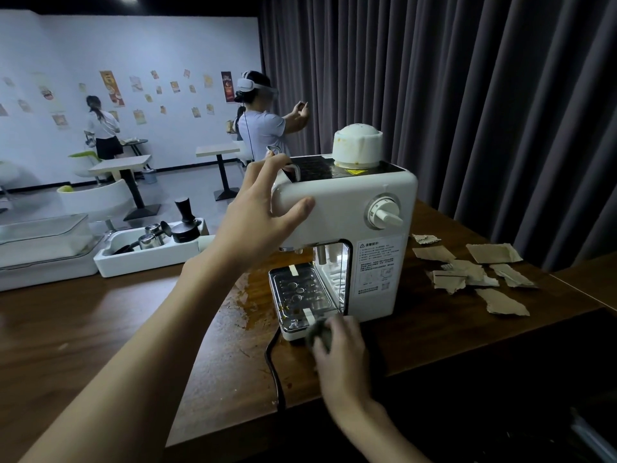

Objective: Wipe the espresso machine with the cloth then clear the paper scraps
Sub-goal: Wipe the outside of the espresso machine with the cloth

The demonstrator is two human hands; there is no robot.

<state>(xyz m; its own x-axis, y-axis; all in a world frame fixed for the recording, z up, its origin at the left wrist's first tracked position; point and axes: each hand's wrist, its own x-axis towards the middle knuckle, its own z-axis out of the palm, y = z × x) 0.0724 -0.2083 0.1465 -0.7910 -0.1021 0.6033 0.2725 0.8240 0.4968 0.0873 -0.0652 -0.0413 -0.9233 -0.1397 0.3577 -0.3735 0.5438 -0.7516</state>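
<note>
A white espresso machine (360, 202) stands on the dark wooden table (100, 322), with a steel drip tray (300, 295) at its lower front. My left hand (263, 208) grips the machine's upper left corner, fingers over the top edge. My right hand (340, 349) presses a bunched grey cloth (319, 332) against the front corner of the drip tray; the hand is motion-blurred. Several torn brown paper scraps (474, 272) lie on the table to the right of the machine.
A black power cord (275, 372) runs from the machine toward the table's front edge. A white tray (150, 252) with a tamper and metal cups sits to the left, beside a clear lidded box (43, 242). Grey curtains hang behind. Two people stand far back.
</note>
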